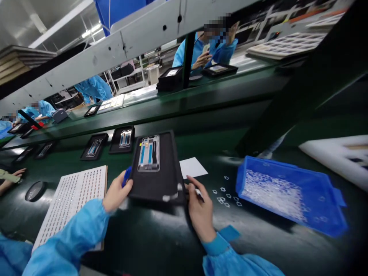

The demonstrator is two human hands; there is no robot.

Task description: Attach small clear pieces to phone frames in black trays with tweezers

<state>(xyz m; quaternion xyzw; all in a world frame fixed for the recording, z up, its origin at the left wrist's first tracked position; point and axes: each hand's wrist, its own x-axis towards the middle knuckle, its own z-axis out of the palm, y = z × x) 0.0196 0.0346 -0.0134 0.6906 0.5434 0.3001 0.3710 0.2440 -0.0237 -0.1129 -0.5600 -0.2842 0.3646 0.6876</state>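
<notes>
A black foam tray (pixel 169 161) is held tilted over the green bench by both of my hands. In its upper part lies a phone frame (pixel 148 153) with blue strips and a dark ribbon. My left hand (pixel 117 191) is closed on the tray's left edge, with something blue at the fingertips that I cannot identify. My right hand (pixel 200 209) grips the lower right edge, and a slim dark tool (pixel 199 194) with a pale part sits between its fingers. To the right of this hand lie several small clear ring-shaped pieces (pixel 222 199).
A blue bin (pixel 324 199) of clear pieces stands at right. A white perforated sheet (pixel 74 195) lies left, white paper (pixel 193 168) behind my right hand. More black trays (pixel 122 140) line the bench (pixel 161 237). A dark post (pixel 287 96) slants at right. Co-workers in blue sit beyond.
</notes>
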